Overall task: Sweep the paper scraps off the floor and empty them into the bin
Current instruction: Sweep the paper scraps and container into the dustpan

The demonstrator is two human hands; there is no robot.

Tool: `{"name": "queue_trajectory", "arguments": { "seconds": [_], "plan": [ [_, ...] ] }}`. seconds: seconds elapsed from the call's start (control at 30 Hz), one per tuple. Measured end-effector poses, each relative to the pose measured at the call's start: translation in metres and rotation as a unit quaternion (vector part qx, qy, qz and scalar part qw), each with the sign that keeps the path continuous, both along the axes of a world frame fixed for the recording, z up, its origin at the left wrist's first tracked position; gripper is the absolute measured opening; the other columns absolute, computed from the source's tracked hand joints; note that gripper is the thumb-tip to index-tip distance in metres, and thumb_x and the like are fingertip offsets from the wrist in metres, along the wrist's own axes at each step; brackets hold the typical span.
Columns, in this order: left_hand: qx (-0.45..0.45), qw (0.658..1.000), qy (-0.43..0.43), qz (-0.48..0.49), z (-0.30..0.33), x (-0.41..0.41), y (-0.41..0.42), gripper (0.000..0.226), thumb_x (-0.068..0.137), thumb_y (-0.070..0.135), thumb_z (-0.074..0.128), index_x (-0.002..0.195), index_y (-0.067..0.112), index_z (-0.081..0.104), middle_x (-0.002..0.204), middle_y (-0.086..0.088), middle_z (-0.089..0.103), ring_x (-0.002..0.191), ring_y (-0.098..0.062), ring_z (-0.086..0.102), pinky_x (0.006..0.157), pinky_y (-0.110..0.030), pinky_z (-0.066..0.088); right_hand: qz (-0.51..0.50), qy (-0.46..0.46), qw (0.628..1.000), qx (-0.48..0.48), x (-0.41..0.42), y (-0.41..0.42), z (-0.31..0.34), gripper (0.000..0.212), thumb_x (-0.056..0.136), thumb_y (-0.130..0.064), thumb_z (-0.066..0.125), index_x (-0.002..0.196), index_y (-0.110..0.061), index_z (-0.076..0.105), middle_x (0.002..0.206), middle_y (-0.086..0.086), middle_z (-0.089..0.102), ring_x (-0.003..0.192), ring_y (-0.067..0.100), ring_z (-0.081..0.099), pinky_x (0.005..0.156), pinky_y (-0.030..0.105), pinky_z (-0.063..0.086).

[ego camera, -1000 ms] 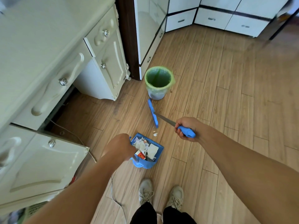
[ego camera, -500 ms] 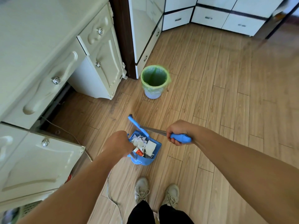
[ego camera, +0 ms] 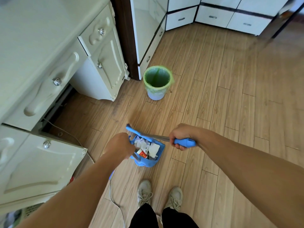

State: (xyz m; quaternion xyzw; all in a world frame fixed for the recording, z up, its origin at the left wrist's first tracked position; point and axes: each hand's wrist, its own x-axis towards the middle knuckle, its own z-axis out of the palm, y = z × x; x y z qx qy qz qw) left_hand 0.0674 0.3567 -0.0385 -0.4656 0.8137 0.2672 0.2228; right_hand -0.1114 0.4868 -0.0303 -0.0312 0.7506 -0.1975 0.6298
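A head-worn camera looks down on two bare forearms that reach in from the bottom corners toward the lower middle of the frame. The left hand (ego camera: pixel 120 148) is seen from the back, fingers curled round the metal handle of a blue dustpan (ego camera: pixel 148 153), which holds white paper scraps (ego camera: pixel 147 145) and a red-and-white piece. The right hand (ego camera: pixel 180 136) is a fist wrapped round the blue grip of a small broom (ego camera: pixel 139 133), its metal shaft running left to the blue head, which lies across the pan's upper left edge. The bin (ego camera: pixel 157 83), lined with a green bag, stands on the wooden floor (ego camera: pixel 230 96) above centre, well apart from the pan. Pale shoes (ego camera: pixel 144 192) show at the bottom. A second ago the broom head lay on the floor between bin and pan beside a loose scrap; it has since swung in over the pan.
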Motion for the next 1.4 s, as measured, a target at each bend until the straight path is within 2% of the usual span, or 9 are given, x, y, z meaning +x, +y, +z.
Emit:
{"name": "queue_trajectory", "arguments": {
  "seconds": [0.27, 0.43, 0.6, 0.77, 0.87, 1.0, 1.13, 1.3, 1.4],
  "plan": [
    [0.019, 0.999, 0.022, 0.027, -0.004, -0.001, 0.004, 0.010, 0.078, 0.006, 0.046, 0.075, 0.012, 0.053, 0.074, -0.007, 0.063, 0.076, -0.027, 0.071, 0.063, -0.033, 0.052, -0.030, 0.037, 0.999, -0.005, -0.001, -0.008, 0.001, 0.018, 0.085, 0.005, 0.046, 0.068, -0.002, 0.048, 0.055, 0.011, 0.046, 0.030, 0.011, 0.045, 0.032, 0.013, 0.038],
    [0.018, 0.999, 0.027, 0.028, -0.003, -0.005, 0.010, 0.010, 0.079, 0.008, 0.047, 0.074, 0.015, 0.051, 0.071, -0.003, 0.058, 0.073, -0.024, 0.065, 0.059, -0.031, 0.045, -0.025, 0.003, 1.000, 0.014, 0.010, -0.003, -0.007, 0.011, 0.085, 0.003, 0.048, 0.075, -0.002, 0.049, 0.059, 0.011, 0.047, 0.027, 0.010, 0.046, 0.033, 0.014, 0.038],
    [0.014, 0.999, 0.033, 0.035, -0.001, -0.005, 0.007, 0.009, 0.078, 0.007, 0.047, 0.079, 0.013, 0.053, 0.073, -0.002, 0.057, 0.073, -0.024, 0.064, 0.059, -0.031, 0.046, -0.014, 0.000, 1.000, 0.010, -0.003, -0.006, 0.012, 0.016, 0.085, 0.002, 0.048, 0.070, -0.002, 0.049, 0.044, 0.009, 0.049, 0.026, 0.011, 0.045, 0.032, 0.012, 0.038],
    [0.017, 0.999, 0.044, 0.027, 0.006, -0.012, 0.011, 0.013, 0.079, 0.006, 0.048, 0.072, 0.017, 0.049, 0.069, 0.000, 0.054, 0.063, -0.019, 0.056, 0.053, -0.028, 0.042, -0.012, 0.012, 1.000, 0.006, -0.013, -0.009, 0.033, 0.016, 0.085, 0.002, 0.047, 0.070, -0.002, 0.049, 0.056, 0.011, 0.047, 0.028, 0.011, 0.044, 0.033, 0.012, 0.038],
    [0.011, 0.998, 0.063, 0.008, 0.017, -0.021, 0.009, 0.014, 0.078, 0.009, 0.056, 0.069, 0.018, 0.048, 0.068, 0.001, 0.053, 0.067, -0.020, 0.057, 0.057, -0.030, 0.043, -0.020, 0.030, 0.999, 0.002, -0.018, -0.010, 0.046, 0.018, 0.086, 0.002, 0.047, 0.068, -0.001, 0.049, 0.041, 0.009, 0.049, 0.025, 0.010, 0.044, 0.032, 0.012, 0.038],
    [0.002, 0.995, 0.098, -0.011, 0.033, -0.035, 0.006, 0.014, 0.082, 0.011, 0.049, 0.069, 0.015, 0.048, 0.066, 0.000, 0.053, 0.068, -0.023, 0.060, 0.061, -0.034, 0.049, -0.030, 0.045, 0.999, -0.002, -0.023, -0.006, 0.072, 0.016, 0.088, 0.001, 0.045, 0.072, -0.001, 0.046, 0.029, 0.008, 0.046, 0.020, 0.010, 0.042, 0.029, 0.010, 0.036],
    [-0.007, 0.993, 0.117, -0.031, 0.050, -0.051, 0.005, 0.023, 0.087, 0.014, 0.046, 0.064, 0.016, 0.043, 0.070, -0.003, 0.054, 0.067, -0.023, 0.058, 0.059, -0.033, 0.045, -0.064, 0.052, 0.997, -0.007, -0.030, 0.006, 0.098, 0.020, 0.088, 0.000, 0.045, 0.069, -0.002, 0.046, 0.032, 0.008, 0.046, 0.020, 0.011, 0.041, 0.028, 0.009, 0.034],
    [0.032, 0.987, 0.154, -0.041, 0.068, -0.065, 0.013, 0.020, 0.087, 0.017, 0.045, 0.068, 0.016, 0.046, 0.110, -0.006, 0.068, 0.083, -0.024, 0.068, 0.063, -0.037, 0.053, -0.132, 0.053, 0.989, -0.030, -0.036, 0.021, 0.118, 0.014, 0.088, 0.000, 0.045, 0.074, -0.003, 0.046, 0.057, 0.009, 0.048, 0.026, 0.008, 0.046, 0.029, 0.011, 0.037],
    [0.034, 0.986, 0.158, -0.042, 0.083, -0.073, 0.019, 0.010, 0.086, 0.012, 0.047, 0.078, 0.009, 0.053, 0.101, -0.012, 0.067, 0.075, -0.026, 0.065, 0.060, -0.033, 0.045, -0.161, 0.051, 0.985, -0.042, -0.039, 0.023, 0.126, 0.012, 0.088, -0.001, 0.045, 0.076, -0.003, 0.044, 0.059, 0.009, 0.046, 0.026, 0.009, 0.046, 0.029, 0.012, 0.038]
  ]
}}
